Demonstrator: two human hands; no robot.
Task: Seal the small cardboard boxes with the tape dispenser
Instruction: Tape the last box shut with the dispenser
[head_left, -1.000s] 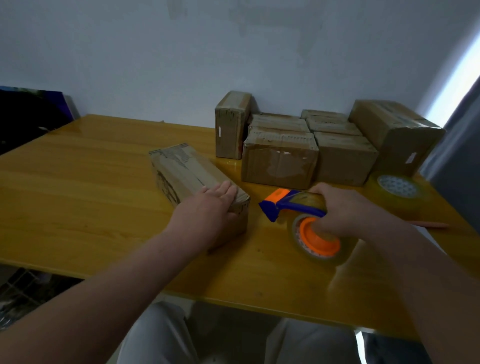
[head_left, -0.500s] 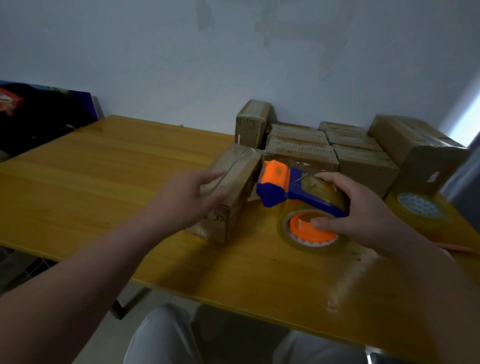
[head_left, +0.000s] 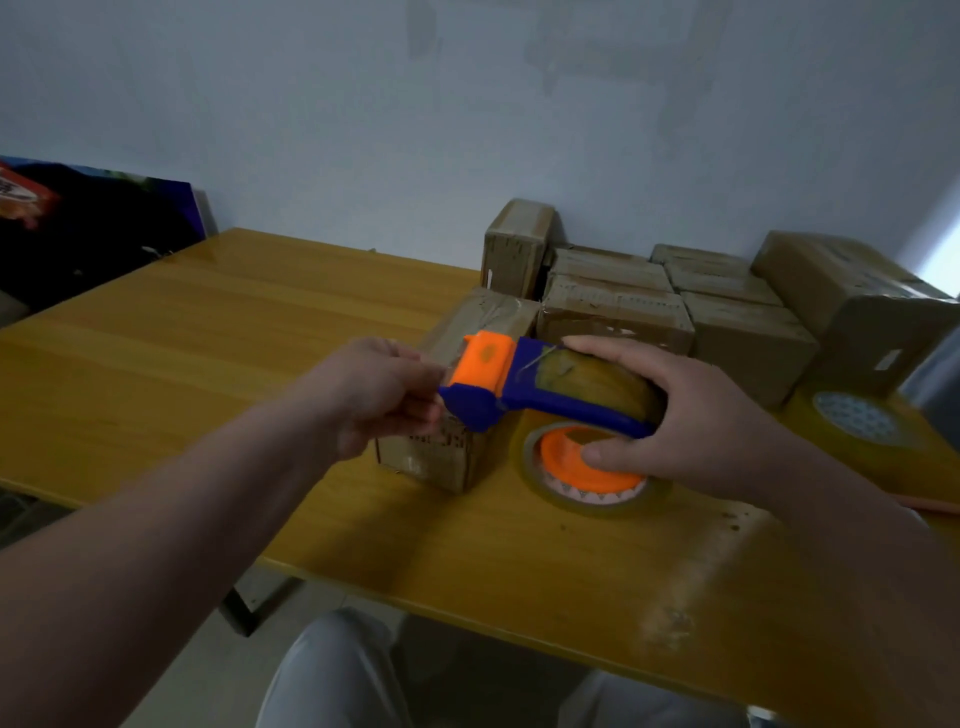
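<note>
Box (head_left: 467, 374) before stacked boxes (head_left: 618, 306); tape dispenser (head_left: 545, 395) right.

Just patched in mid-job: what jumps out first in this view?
The orange-and-blue tape dispenser at centre, gripped by the right hand, its orange nose meeting the curled fingers of the left hand over a small cardboard box. Behind it, more boxes cluster against the wall at the back right of the table.

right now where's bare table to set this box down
The wide table left of the left hand is free, out to its far edge; so is the near strip in front of the tape dispenser. Crowded: back right, with the stacked boxes and spare tape roll.
</note>
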